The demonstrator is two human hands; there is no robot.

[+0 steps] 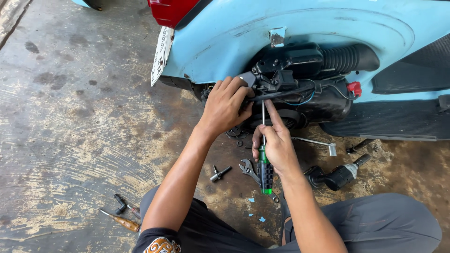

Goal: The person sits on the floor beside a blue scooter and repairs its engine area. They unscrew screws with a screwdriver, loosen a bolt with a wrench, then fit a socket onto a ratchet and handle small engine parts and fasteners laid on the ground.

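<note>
Right hand: the right hand (pixel 276 143) was clenched around a screwdriver (pixel 264 161), with the index finger laid along the shaft.
Screwdriver: a green and black handle was seen below the palm; the thin metal shaft ran straight up from the hand into the black engine parts (pixel 300 79).
Left hand: the left hand (pixel 226 105) was pressed against the same black assembly, fingers curled over its left edge; whether anything was gripped inside the fingers could not be told.
Relation: the screwdriver tip was placed just beside the left hand's fingertips, between the two hands.
Scooter: a light blue scooter body (pixel 225 37) was stood above the hands, its side cover off and a ribbed black hose (pixel 344 58) exposed.
Floor: an adjustable wrench (pixel 248 169) lay just left of the screwdriver handle, on the stained concrete floor (pixel 70 117).
Other tools: a small socket piece (pixel 219 174) lay near the left forearm, a black power tool (pixel 340 175) lay right of the right wrist, and a wooden-handled screwdriver (pixel 123 221) lay well apart at lower left.
</note>
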